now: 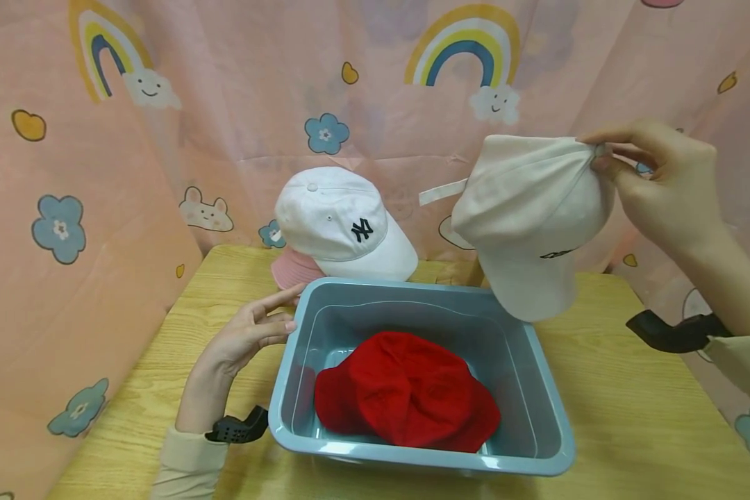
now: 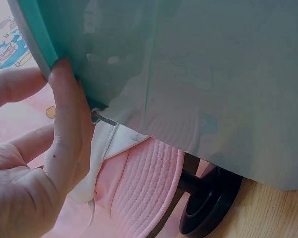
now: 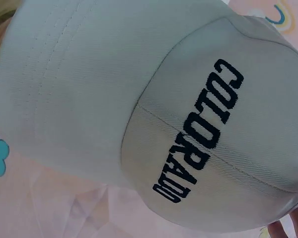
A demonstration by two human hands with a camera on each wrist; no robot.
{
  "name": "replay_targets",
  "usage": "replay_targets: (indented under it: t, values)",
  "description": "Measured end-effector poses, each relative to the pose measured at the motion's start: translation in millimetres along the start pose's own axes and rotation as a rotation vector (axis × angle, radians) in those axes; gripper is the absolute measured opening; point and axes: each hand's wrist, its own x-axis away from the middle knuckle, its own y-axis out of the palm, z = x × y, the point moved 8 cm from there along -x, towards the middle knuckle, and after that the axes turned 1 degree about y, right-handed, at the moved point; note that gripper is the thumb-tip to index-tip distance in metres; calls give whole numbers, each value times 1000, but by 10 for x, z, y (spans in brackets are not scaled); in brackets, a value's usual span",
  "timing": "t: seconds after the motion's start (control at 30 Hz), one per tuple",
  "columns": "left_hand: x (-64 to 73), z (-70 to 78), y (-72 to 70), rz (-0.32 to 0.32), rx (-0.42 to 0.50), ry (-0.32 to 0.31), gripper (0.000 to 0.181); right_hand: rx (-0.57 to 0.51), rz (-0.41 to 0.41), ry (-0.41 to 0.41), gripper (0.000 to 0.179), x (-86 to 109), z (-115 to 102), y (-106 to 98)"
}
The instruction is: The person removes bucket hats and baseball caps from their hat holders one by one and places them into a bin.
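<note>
My right hand [image 1: 669, 180] pinches the crown of an off-white baseball cap [image 1: 531, 201], which hangs brim down over the back right corner of a blue plastic bin [image 1: 550, 389]. Dark COLORADO lettering crosses the front of this cap [image 3: 198, 134] in the right wrist view, and its back strap sticks out to the left. At the bin's left rim, my left hand [image 1: 250, 333] touches the edge with extended thumb and index finger; in the left wrist view the thumb [image 2: 64, 99] lies against the bin's wall [image 2: 188, 74]. A red cloth hat [image 1: 412, 396] lies inside the bin.
Behind the bin, a white cap [image 1: 337, 215] with a dark NY logo sits over a pink hat [image 1: 294, 267]. A black round base [image 2: 213, 203] stands by the pink brim on the wooden table [image 1: 650, 389]. A pink patterned curtain [image 1: 256, 83] hangs close behind the table.
</note>
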Motion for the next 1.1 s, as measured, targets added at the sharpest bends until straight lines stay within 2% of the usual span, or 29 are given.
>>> replay_targets:
  t: [0.53, 0.9, 1.1]
  values:
    - [4, -2, -9, 6, -14, -5, 64, -107, -46, -84, 27, 171, -402, 26]
    - [5, 0, -4, 6, -7, -9, 65, -132, -87, -228, 34, 262, -711, 75]
    - [3, -8, -9, 4, -6, -16, 65, -200, -111, -287, 36, 335, -833, 126]
